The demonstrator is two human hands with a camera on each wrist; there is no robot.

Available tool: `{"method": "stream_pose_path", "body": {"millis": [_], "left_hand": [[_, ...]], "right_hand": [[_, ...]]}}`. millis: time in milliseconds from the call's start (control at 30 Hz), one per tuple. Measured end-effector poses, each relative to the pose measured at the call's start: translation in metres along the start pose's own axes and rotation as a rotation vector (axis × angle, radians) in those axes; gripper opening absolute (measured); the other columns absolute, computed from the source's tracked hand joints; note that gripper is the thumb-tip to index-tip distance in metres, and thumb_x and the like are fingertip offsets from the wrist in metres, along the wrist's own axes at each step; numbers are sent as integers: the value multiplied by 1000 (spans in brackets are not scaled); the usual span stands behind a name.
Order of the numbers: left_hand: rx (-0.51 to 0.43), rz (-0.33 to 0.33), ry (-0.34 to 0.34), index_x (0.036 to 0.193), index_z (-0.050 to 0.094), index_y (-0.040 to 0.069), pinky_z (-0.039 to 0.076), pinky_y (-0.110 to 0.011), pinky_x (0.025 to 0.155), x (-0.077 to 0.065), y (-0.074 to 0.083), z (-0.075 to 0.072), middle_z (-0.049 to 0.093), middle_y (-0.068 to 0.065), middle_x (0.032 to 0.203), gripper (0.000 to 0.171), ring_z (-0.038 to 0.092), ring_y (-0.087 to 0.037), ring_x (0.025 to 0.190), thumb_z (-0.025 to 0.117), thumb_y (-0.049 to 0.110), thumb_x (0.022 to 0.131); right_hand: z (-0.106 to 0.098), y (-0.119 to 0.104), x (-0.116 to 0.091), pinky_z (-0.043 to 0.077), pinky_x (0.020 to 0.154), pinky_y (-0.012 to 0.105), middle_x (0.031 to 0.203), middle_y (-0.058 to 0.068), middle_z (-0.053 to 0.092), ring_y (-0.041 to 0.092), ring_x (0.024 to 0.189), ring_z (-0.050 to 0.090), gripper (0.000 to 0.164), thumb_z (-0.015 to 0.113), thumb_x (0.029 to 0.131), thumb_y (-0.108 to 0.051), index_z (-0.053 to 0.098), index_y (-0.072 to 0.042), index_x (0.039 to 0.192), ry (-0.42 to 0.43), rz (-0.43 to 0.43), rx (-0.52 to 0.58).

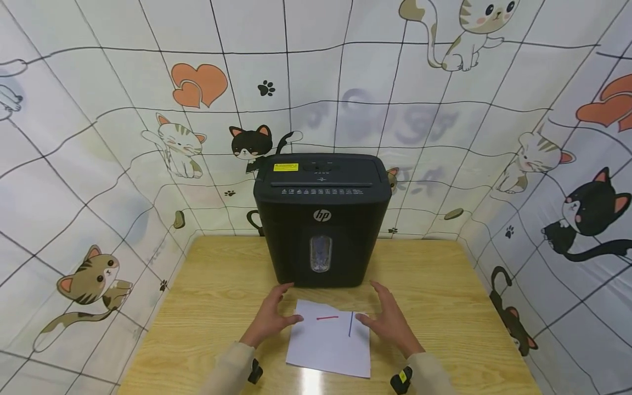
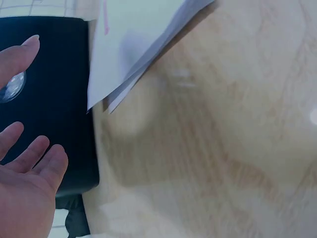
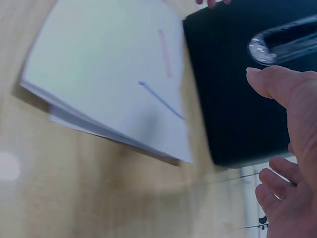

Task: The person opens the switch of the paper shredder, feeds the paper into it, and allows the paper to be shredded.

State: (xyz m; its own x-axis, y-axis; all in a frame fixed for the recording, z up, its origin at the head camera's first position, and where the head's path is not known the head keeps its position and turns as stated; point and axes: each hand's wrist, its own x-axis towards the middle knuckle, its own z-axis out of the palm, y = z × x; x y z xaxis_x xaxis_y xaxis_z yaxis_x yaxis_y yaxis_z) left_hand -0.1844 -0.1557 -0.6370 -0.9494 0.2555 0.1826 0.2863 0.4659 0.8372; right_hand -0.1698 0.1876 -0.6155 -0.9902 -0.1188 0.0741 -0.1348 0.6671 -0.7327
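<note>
A black HP paper shredder (image 1: 291, 236) stands upright on the table, its small clear window (image 1: 321, 254) facing me. Right in front of it lies a small stack of white paper (image 1: 328, 348), marked with a red line and a blue line. My left hand (image 1: 270, 317) is held at the stack's left side, fingers spread and nothing in its grasp. On the other side, my right hand (image 1: 390, 322) has its thumb over the paper's right edge near the blue line. Both wrist views show loose, empty fingers, with the sheets' edges slightly fanned.
The light wooden table (image 1: 212, 307) extends to both sides of the shredder. Behind and beside it rise walls of white cloth (image 1: 316, 77) printed with cats and a grid. A dark band with a small box (image 1: 402, 379) sits on my right wrist.
</note>
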Motion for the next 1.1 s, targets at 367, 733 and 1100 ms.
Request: {"method": "stream_pose_path", "body": {"millis": [367,733,1100], "left_hand": [[241,46,-100,147,47,3,41,-55,113,-1,-8,31,47,-19,150,95,46,-38,140,96,26,69],[461,170,-161,142,54,4,48,-52,109,-8,-7,45,44,-22,153,93,40,-42,144,96,38,67],[586,157,-201,146,54,8,52,-50,103,-8,0,54,43,-16,157,94,33,-40,151,89,52,70]], "right_hand": [[29,8,-10,37,116,58,152,21,49,42,142,45,83,89,79,-27,49,-1,148,-56,-67,-108],[49,17,-18,43,113,55,158,18,44,40,144,44,87,90,76,-41,53,-3,145,-120,-90,-214],[53,12,-22,44,112,50,155,18,47,38,142,46,88,90,76,-43,55,2,143,-118,-133,-326]]}}
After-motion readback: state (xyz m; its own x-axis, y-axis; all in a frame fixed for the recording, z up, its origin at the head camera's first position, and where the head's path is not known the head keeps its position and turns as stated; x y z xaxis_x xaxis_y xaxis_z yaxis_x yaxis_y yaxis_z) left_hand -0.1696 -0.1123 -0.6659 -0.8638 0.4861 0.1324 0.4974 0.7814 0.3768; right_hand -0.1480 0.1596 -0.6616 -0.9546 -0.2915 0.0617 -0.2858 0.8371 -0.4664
